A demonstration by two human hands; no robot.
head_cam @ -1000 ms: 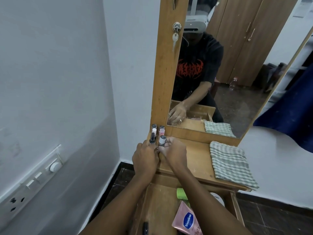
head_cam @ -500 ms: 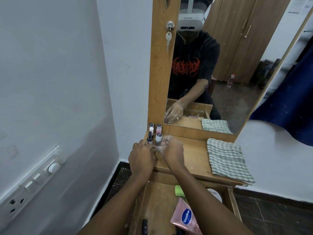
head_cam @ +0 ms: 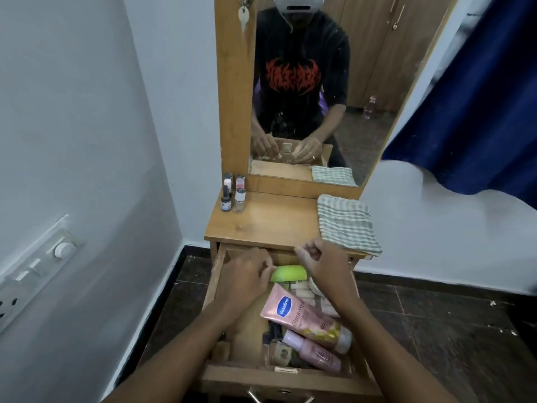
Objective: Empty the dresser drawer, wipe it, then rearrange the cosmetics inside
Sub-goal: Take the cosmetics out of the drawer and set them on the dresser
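The wooden drawer (head_cam: 215, 274) is pulled out below the dresser top (head_cam: 267, 221). Inside lie a green container (head_cam: 290, 273), a pink Vaseline tube (head_cam: 302, 314), a pink bottle (head_cam: 315, 352), a small beige bottle (head_cam: 279, 353) and several pale packets (head_cam: 302, 292). My left hand (head_cam: 247, 274) hovers over the drawer's back left, fingertips curled against the green container's left end. Whether it grips the container is hidden. My right hand (head_cam: 322, 261) is above the drawer's back right, fingers curled in, nothing visible in them. Several small nail-polish bottles (head_cam: 233, 193) stand at the top's back left.
A folded striped cloth (head_cam: 345, 223) lies on the right of the dresser top, overhanging its edge. The mirror (head_cam: 305, 91) rises behind. A white wall with a switch panel (head_cam: 43, 266) is close on the left. A blue curtain (head_cam: 470, 112) hangs on the right.
Both hands left the small bottles at the back of the dresser top and came down over the open drawer. The view has tilted downward, showing more of the drawer.
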